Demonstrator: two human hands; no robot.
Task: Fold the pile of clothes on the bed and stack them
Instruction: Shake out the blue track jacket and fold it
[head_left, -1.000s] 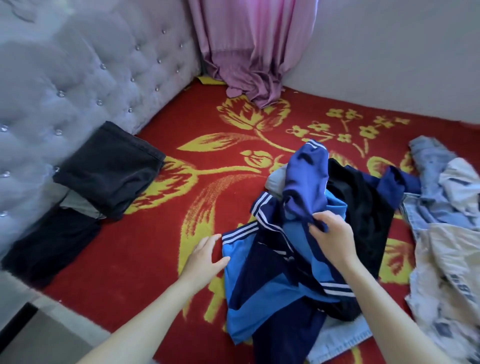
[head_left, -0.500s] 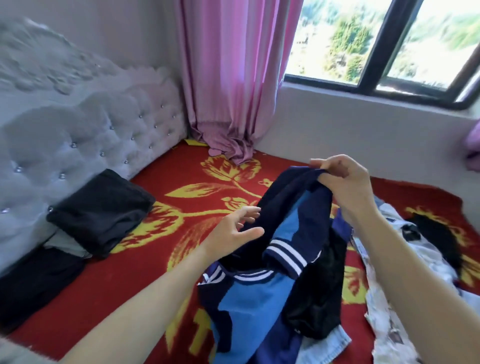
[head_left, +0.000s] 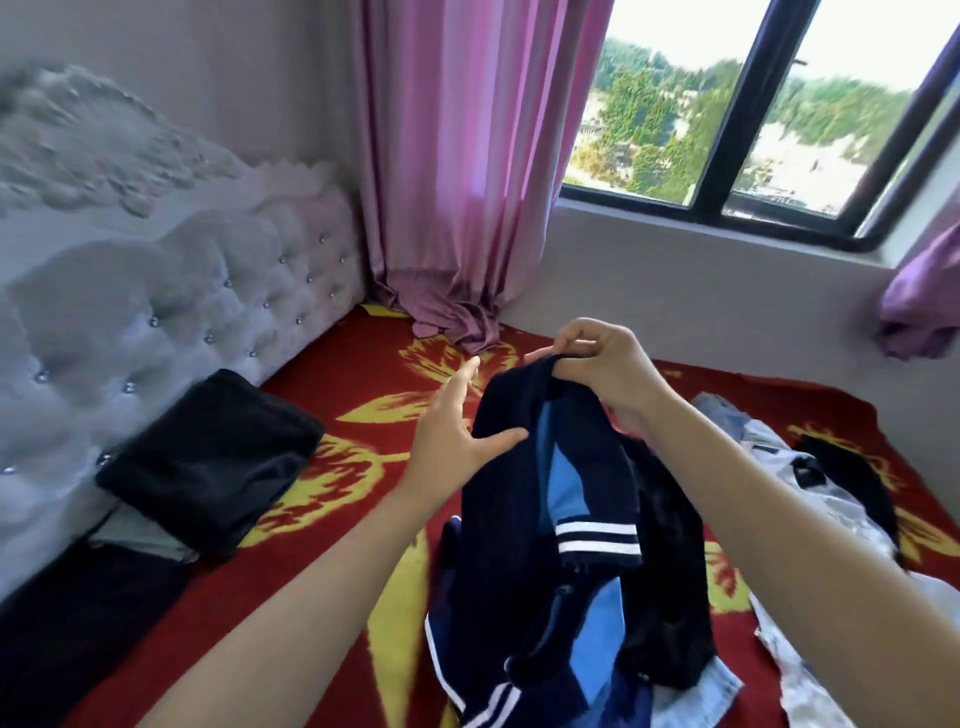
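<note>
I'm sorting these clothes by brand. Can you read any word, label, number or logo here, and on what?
None can be read.
The navy and light-blue jacket with white stripes, pinched by the right hand, shows only stripes.
The dark patch on the white crumpled garment is too blurred to read.

The navy and light-blue striped sports jacket (head_left: 498, 519) is smooth, matt knit cloth. The red and yellow flowered bed blanket (head_left: 363, 374) looks coarse and woolly. The grey tufted headboard (head_left: 208, 280) is soft, velvety fabric set with glossy studs (head_left: 152, 322). The pink curtain (head_left: 441, 156) is thin cloth with a faint sheen.
</note>
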